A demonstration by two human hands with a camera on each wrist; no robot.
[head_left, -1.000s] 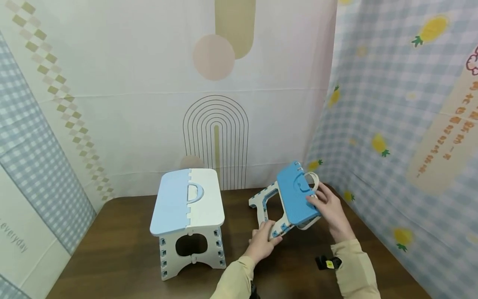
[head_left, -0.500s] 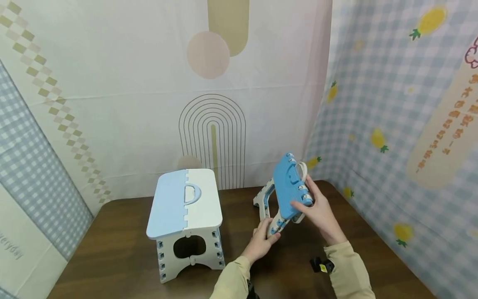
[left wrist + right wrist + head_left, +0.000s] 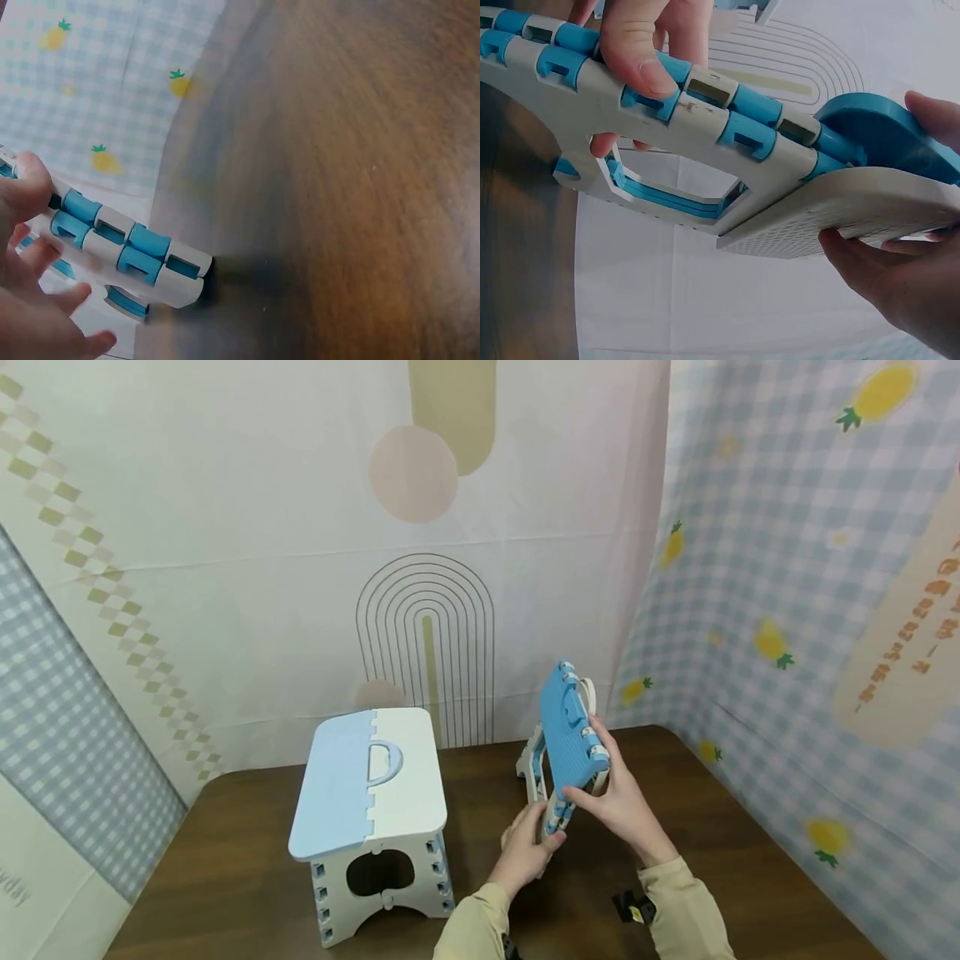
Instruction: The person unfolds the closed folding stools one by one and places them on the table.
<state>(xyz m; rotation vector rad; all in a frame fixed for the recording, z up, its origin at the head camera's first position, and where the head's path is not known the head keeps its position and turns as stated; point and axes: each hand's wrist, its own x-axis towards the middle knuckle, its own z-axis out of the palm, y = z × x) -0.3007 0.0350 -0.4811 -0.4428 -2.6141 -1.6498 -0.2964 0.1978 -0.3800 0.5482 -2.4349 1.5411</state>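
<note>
A blue and white folding stool [image 3: 562,735] is tilted and partly folded between both hands, its blue seat half facing left. My left hand [image 3: 522,850] grips its hinged leg edge low down; in the right wrist view the left thumb [image 3: 641,64] presses on the blue and white hinge joints. With my right hand [image 3: 621,802] I hold the seat's near end, thumb on the blue half and fingers round the white half. The seat halves [image 3: 855,202] stand at an angle to each other in the right wrist view. A white loop handle [image 3: 588,695] sticks up behind the seat.
A second folding stool [image 3: 408,781], light blue and white, stands unfolded to the left on the brown wooden table [image 3: 247,860]. A patterned cloth [image 3: 300,610] hangs behind the table, and a checked one [image 3: 750,652] with pineapples hangs along the right side.
The blue stool's seat has turned more edge-on and its halves have folded closer together. My right hand has moved left with it, while the left keeps its grip on the legs.
</note>
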